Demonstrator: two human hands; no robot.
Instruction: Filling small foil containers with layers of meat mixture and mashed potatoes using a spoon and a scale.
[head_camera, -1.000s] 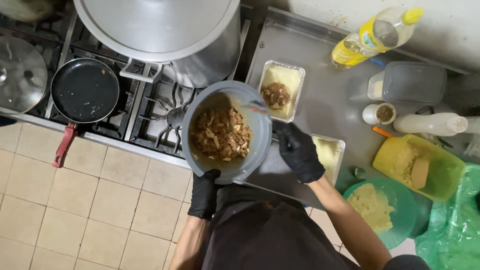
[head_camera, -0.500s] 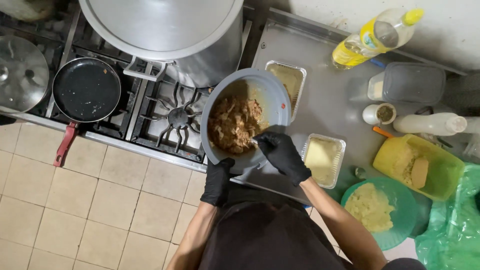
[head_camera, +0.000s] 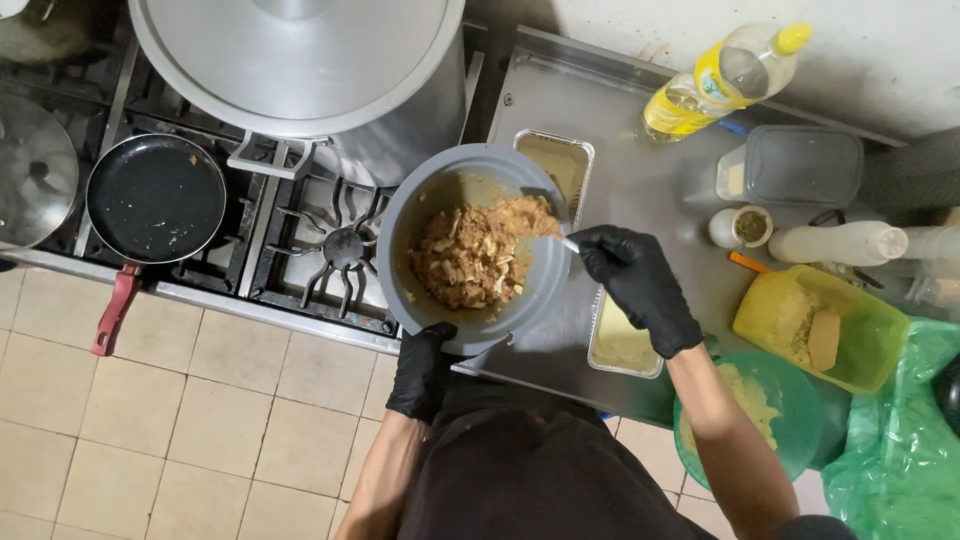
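Gripping near rim of grey bowl (head_camera: 470, 250), left hand (head_camera: 422, 372) bears heavy, tilted load; right hand (head_camera: 632, 285) pinches slim utensil (head_camera: 566, 243); gloves likely slippery.

A single view, taken from a camera worn on the person's head, looks almost straight down. The person's own dark-clothed chest and forearms fill the bottom centre, so the top of the frame is the far side, away from the body. The camera sits close enough that the grey bowl (head_camera: 470, 250) held in front of the body lies mid-frame. The gas stove (head_camera: 330, 250) takes the upper left, the steel tabletop (head_camera: 640, 190) the upper right, and tiled floor (head_camera: 180, 420) the lower left. No second view overlaps it.
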